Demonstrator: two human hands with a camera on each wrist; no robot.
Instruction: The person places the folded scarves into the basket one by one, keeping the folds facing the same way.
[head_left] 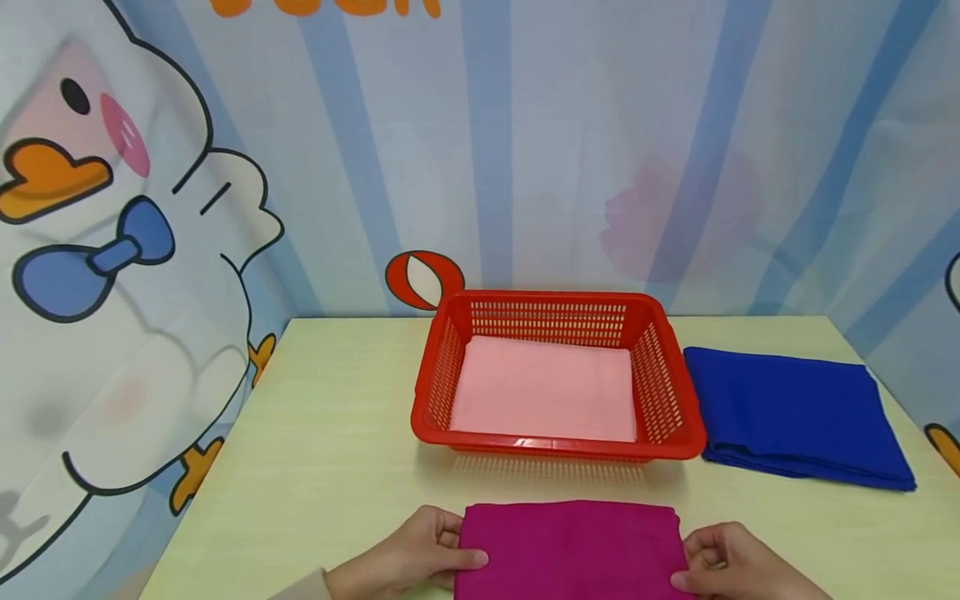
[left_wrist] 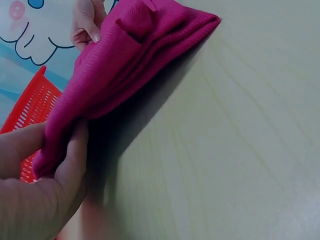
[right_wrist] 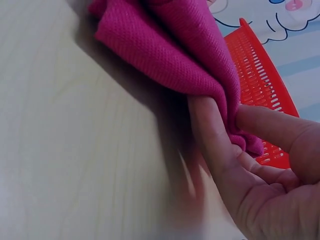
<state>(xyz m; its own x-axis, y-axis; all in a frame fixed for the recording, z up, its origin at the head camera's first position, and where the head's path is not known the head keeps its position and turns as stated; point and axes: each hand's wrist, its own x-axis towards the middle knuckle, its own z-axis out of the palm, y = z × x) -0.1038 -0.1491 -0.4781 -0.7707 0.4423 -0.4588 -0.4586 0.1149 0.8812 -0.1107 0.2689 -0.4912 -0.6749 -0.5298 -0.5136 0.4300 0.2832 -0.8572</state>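
A folded magenta cloth (head_left: 570, 550) is held between my two hands at the near side of the table, in front of the basket. My left hand (head_left: 420, 552) pinches its left edge, thumb on top and fingers underneath. On the opposite edge, my right hand (head_left: 738, 567) pinches the cloth the same way. Both wrist views show the folded layers of the cloth (left_wrist: 107, 75) raised over the tabletop, with a shadow below. A red plastic basket (head_left: 551, 447) stands just beyond, and a folded pink cloth (head_left: 547, 390) lies flat on its bottom.
Right of the basket lies a folded blue cloth (head_left: 798, 417), its left edge close to the basket wall. The pale wooden table (head_left: 322, 433) meets a printed curtain (head_left: 570, 150) with a cartoon duck at the back and sides.
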